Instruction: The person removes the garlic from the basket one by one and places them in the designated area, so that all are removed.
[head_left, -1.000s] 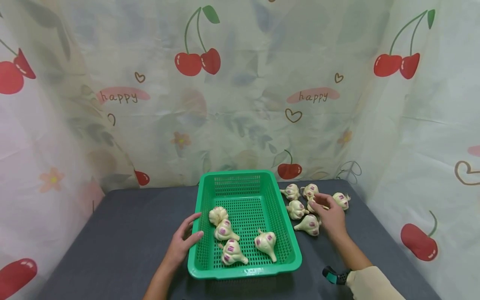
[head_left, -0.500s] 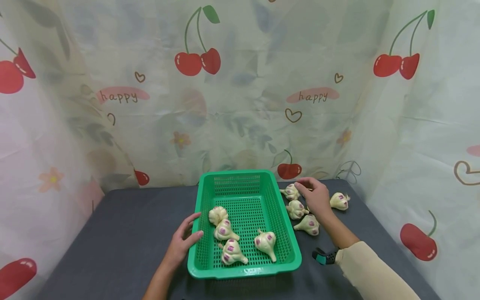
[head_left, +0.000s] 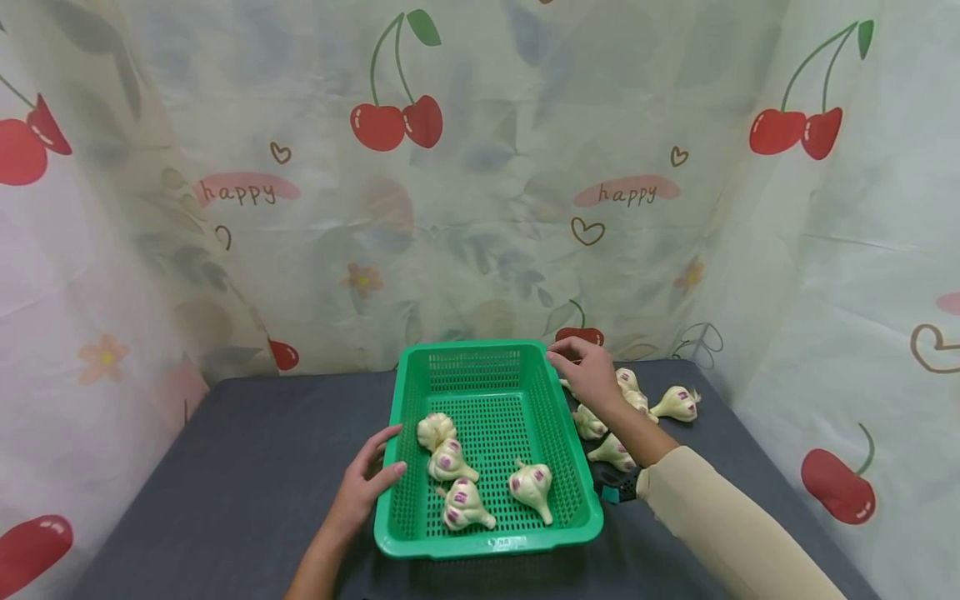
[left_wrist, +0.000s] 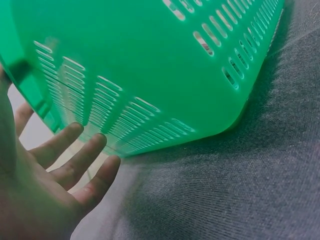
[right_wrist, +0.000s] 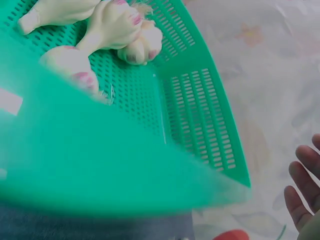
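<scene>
Several white garlic bulbs (head_left: 462, 505) with purple patches lie in the green plastic basket (head_left: 487, 546). My left hand (head_left: 366, 477) is at the basket's left side, thumb and forefinger at the rim; in the left wrist view its other fingers (left_wrist: 82, 162) stretch out beside the slotted wall. Over the basket's far right corner is my right hand (head_left: 588, 375), partly covering a garlic bulb behind it. In the right wrist view its fingers (right_wrist: 302, 180) are spread and loosely extended, with nothing between them.
More garlic bulbs (head_left: 677, 404) lie on the dark tabletop (head_left: 285, 467) to the right of the basket, some partly behind my right forearm. A cherry-patterned curtain (head_left: 480, 208) hangs at the back and both sides. A black and teal device (head_left: 617, 486) is on my right wrist.
My right hand has moved left from among the loose garlic bulbs to the basket's far right corner. The left hand, the basket and the bulbs in it have stayed in place.
</scene>
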